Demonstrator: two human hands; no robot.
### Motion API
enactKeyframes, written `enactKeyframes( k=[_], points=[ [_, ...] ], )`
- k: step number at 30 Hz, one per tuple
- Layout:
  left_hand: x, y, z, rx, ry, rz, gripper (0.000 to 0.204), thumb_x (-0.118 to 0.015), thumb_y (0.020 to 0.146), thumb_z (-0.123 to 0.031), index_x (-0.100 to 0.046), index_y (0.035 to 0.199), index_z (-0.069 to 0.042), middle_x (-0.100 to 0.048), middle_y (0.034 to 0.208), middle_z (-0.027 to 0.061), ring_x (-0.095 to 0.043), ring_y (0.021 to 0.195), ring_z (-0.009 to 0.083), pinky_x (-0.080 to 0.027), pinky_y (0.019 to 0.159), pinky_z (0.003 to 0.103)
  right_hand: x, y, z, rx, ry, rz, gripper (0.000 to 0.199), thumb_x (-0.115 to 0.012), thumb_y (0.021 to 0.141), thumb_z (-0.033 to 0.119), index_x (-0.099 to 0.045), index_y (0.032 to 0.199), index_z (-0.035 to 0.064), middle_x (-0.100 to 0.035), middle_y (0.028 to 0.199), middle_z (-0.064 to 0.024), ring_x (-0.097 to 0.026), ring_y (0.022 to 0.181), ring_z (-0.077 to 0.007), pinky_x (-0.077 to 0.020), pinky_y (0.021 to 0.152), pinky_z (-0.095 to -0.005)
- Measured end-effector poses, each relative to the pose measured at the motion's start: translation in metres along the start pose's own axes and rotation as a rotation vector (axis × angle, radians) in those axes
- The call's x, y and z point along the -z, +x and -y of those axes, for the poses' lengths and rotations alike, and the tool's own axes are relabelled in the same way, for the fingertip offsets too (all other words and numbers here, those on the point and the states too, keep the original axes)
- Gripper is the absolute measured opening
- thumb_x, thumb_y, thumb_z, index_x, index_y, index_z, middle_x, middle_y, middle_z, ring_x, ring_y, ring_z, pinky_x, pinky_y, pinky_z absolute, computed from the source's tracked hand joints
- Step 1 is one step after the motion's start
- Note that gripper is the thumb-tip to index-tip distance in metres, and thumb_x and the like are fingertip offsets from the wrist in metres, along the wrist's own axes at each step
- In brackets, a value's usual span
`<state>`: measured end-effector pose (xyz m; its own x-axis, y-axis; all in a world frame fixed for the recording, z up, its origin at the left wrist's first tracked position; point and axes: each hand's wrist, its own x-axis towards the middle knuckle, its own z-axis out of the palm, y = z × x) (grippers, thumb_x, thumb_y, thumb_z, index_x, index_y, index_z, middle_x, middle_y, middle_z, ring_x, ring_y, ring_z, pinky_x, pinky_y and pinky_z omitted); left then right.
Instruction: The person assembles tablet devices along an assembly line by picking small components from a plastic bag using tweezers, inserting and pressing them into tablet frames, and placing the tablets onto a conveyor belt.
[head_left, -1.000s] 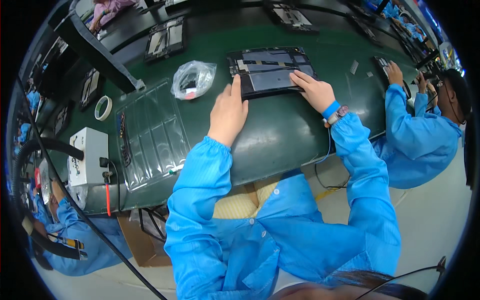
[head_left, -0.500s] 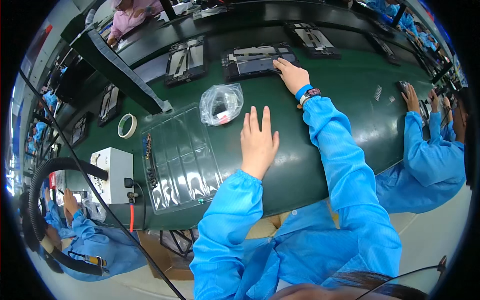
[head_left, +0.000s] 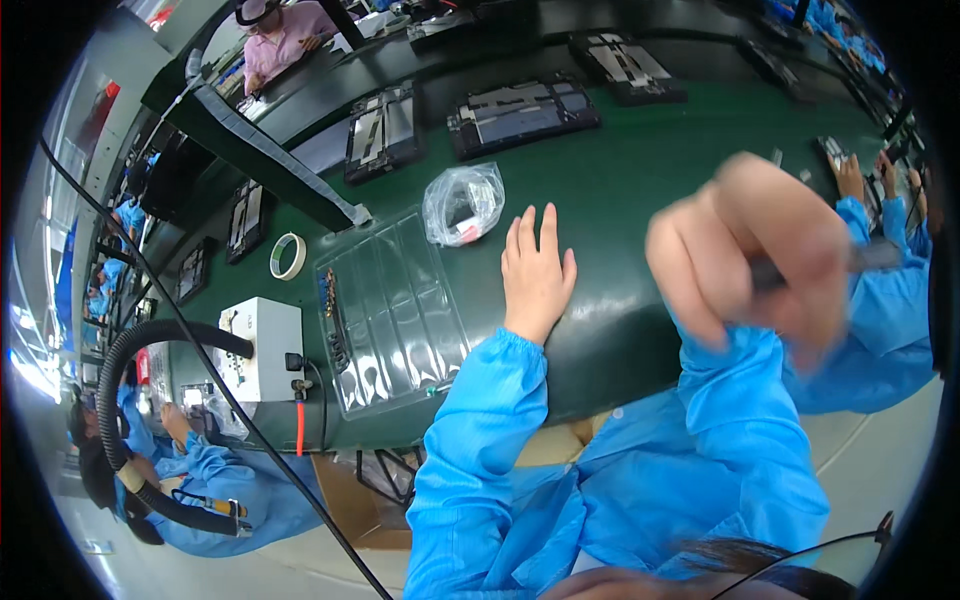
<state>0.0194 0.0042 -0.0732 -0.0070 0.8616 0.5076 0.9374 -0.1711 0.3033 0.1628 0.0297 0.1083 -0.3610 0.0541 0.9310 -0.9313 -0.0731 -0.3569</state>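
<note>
Small dark parts (head_left: 334, 318) held in clear plastic tray (head_left: 400, 310); left hand (head_left: 535, 280) spread open; dark blurred rod (head_left: 878, 256) gripped by right hand (head_left: 730, 235).

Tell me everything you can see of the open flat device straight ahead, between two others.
The open flat device is rectangular, with a dark frame and exposed insides: grey, metal-looking panels and dark strips. It lies flat on the green table, long side toward the wearer, between two similar units. Only the table appears to touch it. Fine parts are too small to tell.
</note>
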Motion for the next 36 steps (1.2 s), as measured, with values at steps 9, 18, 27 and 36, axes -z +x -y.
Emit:
enactKeyframes(
  k=[9,18,27,36],
  points=[
    [0.006,-0.005,0.005,0.087,-0.161,-0.036,0.057,-0.057,0.077,-0.014,-0.036,0.129,-0.003,-0.038,0.126,0.0206,-0.038,0.116,0.0371,-0.036,0.095,0.044,-0.079,0.02,0.055,-0.263,0.522,0.172,0.004,-0.057,0.069,-0.004,-0.054,0.066,-0.0021,-0.055,0.08,-0.0146,-0.045,0.051,-0.0267,-0.0397,0.049,-0.037],
    [0.011,-0.011,0.017,0.134,-0.207,-0.056,0.056,-0.056,0.078,-0.013,-0.036,0.129,-0.003,-0.039,0.126,0.0206,-0.04,0.114,0.0363,-0.036,0.095,0.042,-0.127,0.003,0.096,-0.337,0.481,0.009,0.01,-0.059,0.066,-0.009,-0.052,0.069,-0.0037,-0.052,0.079,-0.0167,-0.048,0.055,-0.0313,-0.037,0.051,-0.04],
    [0.009,-0.006,0.013,0.121,-0.25,-0.087,0.055,-0.056,0.078,-0.013,-0.036,0.129,-0.004,-0.04,0.126,0.0208,-0.041,0.114,0.0368,-0.036,0.095,0.042,-0.143,-0.014,0.094,-0.107,0.583,0.416,0.022,-0.038,0.087,0.009,-0.055,0.087,-0.005,-0.053,0.097,-0.0242,-0.055,0.065,-0.0395,-0.0417,0.057,-0.0435],
    [0.023,-0.014,0.008,0.201,-0.32,-0.087,0.05,-0.056,0.078,-0.011,-0.041,0.125,-0.004,-0.04,0.125,0.02,-0.041,0.114,0.0364,-0.035,0.096,0.041,-0.144,-0.015,0.046,-0.105,0.562,0.441,0.021,-0.037,0.088,0.013,-0.054,0.09,0.0007,-0.055,0.102,-0.0213,-0.053,0.058,-0.0267,-0.0375,0.047,-0.0361]
  ],
)
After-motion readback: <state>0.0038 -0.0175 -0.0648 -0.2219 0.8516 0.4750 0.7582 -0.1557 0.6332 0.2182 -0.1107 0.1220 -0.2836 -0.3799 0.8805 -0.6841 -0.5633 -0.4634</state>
